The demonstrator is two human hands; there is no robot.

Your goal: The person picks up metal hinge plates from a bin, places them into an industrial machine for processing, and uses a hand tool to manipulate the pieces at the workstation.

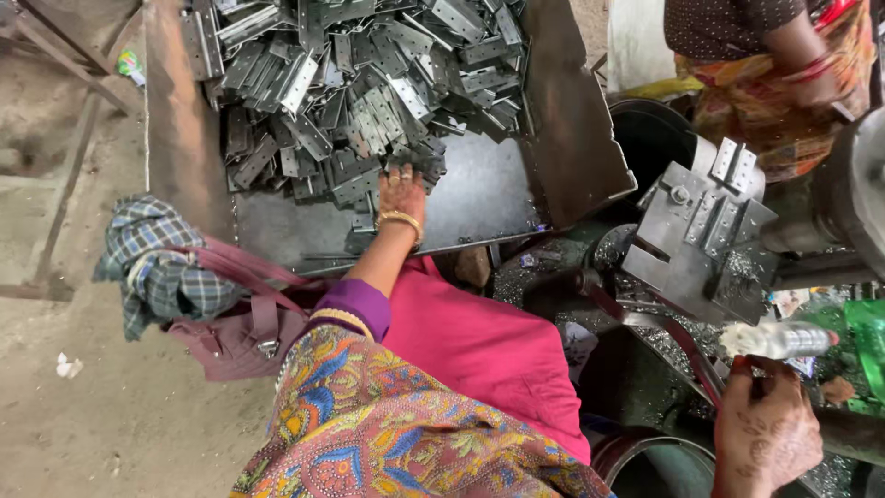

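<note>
My left hand [402, 195], with a gold bangle at the wrist, reaches forward into a large metal tray [189, 138]. It lies on the near edge of a heap of grey perforated hinge plates [359, 83]. Its fingertips are buried among the plates, so a grip does not show. My right hand [765, 438], at the lower right, is closed around a dark lever [678, 341] of a machine. Just above this hand lies a white bristly brush [774, 339].
A grey steel fixture [701, 235] holding a few hinge plates stands right of the tray. A co-worker in patterned orange cloth [774, 83] is at the top right. A checked cloth [157, 267] and a maroon bag [240, 332] lie left of my lap. Metal shavings litter the machine bed.
</note>
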